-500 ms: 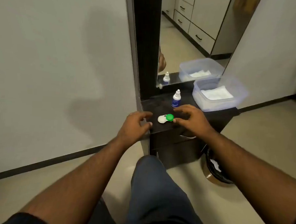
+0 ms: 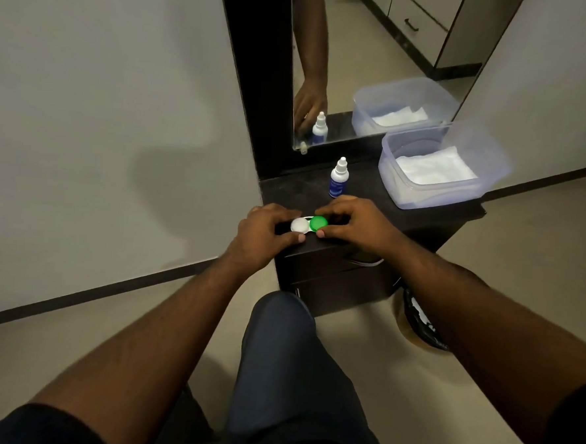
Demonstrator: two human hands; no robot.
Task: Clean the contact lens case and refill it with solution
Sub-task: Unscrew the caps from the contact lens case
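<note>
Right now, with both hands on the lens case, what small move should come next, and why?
Probably twist off the green cap with the right hand while the left hand steadies the white cap side. Both caps look closed on the lens case, fingers pinch each end, and the solution bottle stands untouched behind, so the case likely needs opening first.

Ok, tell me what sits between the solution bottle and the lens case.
Head view: only bare dark cabinet top lies between the solution bottle and the lens case; the right hand's fingers curl just beside that gap.
</note>
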